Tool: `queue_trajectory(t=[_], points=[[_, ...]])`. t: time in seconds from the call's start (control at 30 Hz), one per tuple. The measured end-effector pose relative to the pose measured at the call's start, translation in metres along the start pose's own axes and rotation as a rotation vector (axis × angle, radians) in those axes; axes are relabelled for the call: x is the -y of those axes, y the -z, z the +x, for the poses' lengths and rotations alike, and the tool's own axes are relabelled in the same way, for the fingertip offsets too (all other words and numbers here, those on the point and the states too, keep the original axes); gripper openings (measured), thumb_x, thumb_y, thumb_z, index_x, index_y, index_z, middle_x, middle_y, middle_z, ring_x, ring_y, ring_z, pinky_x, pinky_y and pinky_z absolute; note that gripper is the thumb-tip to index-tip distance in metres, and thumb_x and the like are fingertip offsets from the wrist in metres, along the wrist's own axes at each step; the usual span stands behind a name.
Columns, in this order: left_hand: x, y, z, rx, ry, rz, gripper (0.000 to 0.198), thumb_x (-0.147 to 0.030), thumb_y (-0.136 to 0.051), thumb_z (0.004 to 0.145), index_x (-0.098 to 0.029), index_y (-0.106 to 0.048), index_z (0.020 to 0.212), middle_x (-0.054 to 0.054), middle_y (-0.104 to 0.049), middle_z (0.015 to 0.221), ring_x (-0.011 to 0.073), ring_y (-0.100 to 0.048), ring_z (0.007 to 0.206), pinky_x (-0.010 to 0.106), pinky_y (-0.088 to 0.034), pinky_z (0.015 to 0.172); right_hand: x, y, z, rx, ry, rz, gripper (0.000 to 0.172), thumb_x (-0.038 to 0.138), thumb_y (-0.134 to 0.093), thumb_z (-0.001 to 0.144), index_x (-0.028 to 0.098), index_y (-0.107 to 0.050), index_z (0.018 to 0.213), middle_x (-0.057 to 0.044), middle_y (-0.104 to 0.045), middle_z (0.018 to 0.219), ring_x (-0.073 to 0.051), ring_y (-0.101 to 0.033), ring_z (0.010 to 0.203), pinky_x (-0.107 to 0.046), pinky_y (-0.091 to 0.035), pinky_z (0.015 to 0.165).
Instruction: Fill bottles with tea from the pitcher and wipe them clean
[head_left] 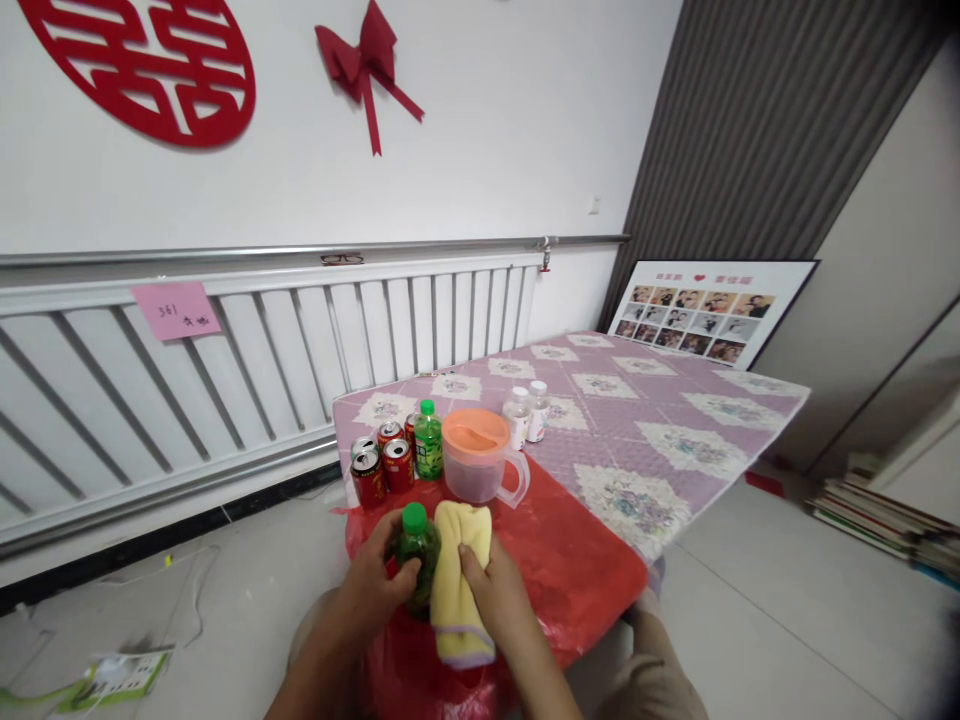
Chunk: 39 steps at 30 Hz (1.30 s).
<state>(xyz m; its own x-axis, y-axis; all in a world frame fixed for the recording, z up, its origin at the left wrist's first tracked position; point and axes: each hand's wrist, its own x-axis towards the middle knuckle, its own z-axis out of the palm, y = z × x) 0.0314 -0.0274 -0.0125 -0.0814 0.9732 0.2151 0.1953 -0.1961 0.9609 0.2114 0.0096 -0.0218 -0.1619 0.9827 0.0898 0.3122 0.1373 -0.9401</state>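
Note:
My left hand (380, 572) is wrapped round a green-capped plastic bottle (421, 548), held upright over the near part of the red plastic sheet (577, 545). A folded yellow cloth (459, 590) with a pale purple edge is gripped in my right hand (495, 590), thumb on top. The cloth is right beside the bottle; whether they press together I cannot tell. Just beyond stand a second green-capped bottle (428, 443), several red drink cans (397, 465) and a clear plastic pitcher (471, 475) with an orange lid.
Two small white-capped bottles (537, 412) stand behind the pitcher on the flowered tablecloth (622, 500). A white radiator (285, 350) runs along the wall behind the table. At the far right corner leans a framed photo board (705, 312). Books (862, 515) lie stacked on the right.

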Motion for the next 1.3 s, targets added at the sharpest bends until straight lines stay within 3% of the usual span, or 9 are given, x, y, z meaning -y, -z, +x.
queue_trajectory(t=[0.17, 0.4, 0.6, 0.8, 0.97, 1.1, 1.17, 1.3], points=[[0.004, 0.0, 0.0, 0.008, -0.003, -0.004, 0.055, -0.014, -0.058, 0.073, -0.017, -0.045, 0.126, 0.011, -0.061, 0.126, 0.0244, -0.058, 0.119, 0.041, -0.043, 0.106, -0.022, -0.001, -0.003, 0.046, -0.019, -0.136, 0.041, 0.026, -0.051, 0.083, 0.012, -0.06, 0.121, -0.016, -0.071, 0.112, -0.027, -0.066, 0.105, -0.036, -0.046, 0.091], [0.002, 0.001, 0.001, 0.018, -0.006, -0.021, 0.053, -0.012, -0.059, 0.072, -0.019, -0.048, 0.124, 0.01, -0.063, 0.123, 0.0244, -0.059, 0.116, 0.041, -0.045, 0.104, 0.023, 0.009, -0.004, -0.024, -0.016, 0.105, 0.042, 0.041, -0.051, 0.087, 0.018, -0.056, 0.122, -0.01, -0.071, 0.11, -0.026, -0.069, 0.096, -0.035, -0.052, 0.082], [-0.002, 0.0, 0.003, 0.056, -0.015, -0.024, 0.049, -0.015, -0.06, 0.076, -0.02, -0.046, 0.123, 0.011, -0.059, 0.126, 0.0232, -0.059, 0.114, 0.038, -0.047, 0.102, 0.049, 0.006, -0.014, -0.019, 0.017, 0.204, 0.044, 0.04, -0.055, 0.083, 0.019, -0.056, 0.122, -0.009, -0.071, 0.112, -0.026, -0.068, 0.096, -0.034, -0.053, 0.08], [0.002, 0.001, 0.004, 0.033, 0.013, -0.023, 0.055, -0.014, -0.059, 0.072, -0.018, -0.045, 0.125, 0.012, -0.06, 0.126, 0.026, -0.058, 0.118, 0.044, -0.043, 0.106, 0.016, 0.001, -0.009, -0.018, -0.029, 0.152, 0.044, 0.04, -0.05, 0.085, 0.014, -0.057, 0.119, -0.014, -0.071, 0.112, -0.028, -0.069, 0.095, -0.037, -0.053, 0.081], [-0.007, 0.008, 0.007, 0.124, 0.01, -0.042, 0.056, -0.01, -0.056, 0.07, -0.019, -0.049, 0.124, 0.009, -0.063, 0.125, 0.0254, -0.057, 0.119, 0.043, -0.041, 0.107, -0.018, 0.001, -0.008, 0.043, -0.032, -0.021, 0.041, 0.034, -0.05, 0.083, 0.011, -0.061, 0.116, -0.017, -0.07, 0.114, -0.03, -0.065, 0.106, -0.039, -0.048, 0.09], [-0.016, 0.012, 0.01, 0.176, 0.008, -0.014, 0.055, -0.009, -0.055, 0.07, -0.021, -0.052, 0.125, 0.007, -0.062, 0.126, 0.025, -0.057, 0.119, 0.042, -0.043, 0.106, -0.024, 0.004, -0.011, 0.063, -0.04, -0.068, 0.043, 0.034, -0.051, 0.083, 0.01, -0.06, 0.117, -0.017, -0.07, 0.114, -0.029, -0.066, 0.105, -0.038, -0.048, 0.09], [-0.016, 0.01, 0.009, 0.136, 0.002, 0.038, 0.056, -0.011, -0.056, 0.071, -0.021, -0.052, 0.126, 0.008, -0.059, 0.129, 0.026, -0.055, 0.12, 0.042, -0.044, 0.104, -0.023, 0.005, -0.011, 0.054, -0.045, -0.048, 0.043, 0.035, -0.053, 0.082, 0.012, -0.061, 0.116, -0.016, -0.071, 0.113, -0.028, -0.066, 0.105, -0.037, -0.049, 0.09], [-0.01, -0.002, 0.005, -0.115, -0.025, 0.205, 0.044, -0.023, -0.066, 0.07, -0.021, -0.061, 0.114, 0.009, -0.057, 0.124, 0.0293, -0.053, 0.118, 0.046, -0.045, 0.101, -0.017, 0.006, -0.011, 0.02, -0.04, 0.022, 0.045, 0.037, -0.056, 0.08, 0.014, -0.06, 0.118, -0.014, -0.071, 0.112, -0.028, -0.066, 0.104, -0.037, -0.049, 0.09]])
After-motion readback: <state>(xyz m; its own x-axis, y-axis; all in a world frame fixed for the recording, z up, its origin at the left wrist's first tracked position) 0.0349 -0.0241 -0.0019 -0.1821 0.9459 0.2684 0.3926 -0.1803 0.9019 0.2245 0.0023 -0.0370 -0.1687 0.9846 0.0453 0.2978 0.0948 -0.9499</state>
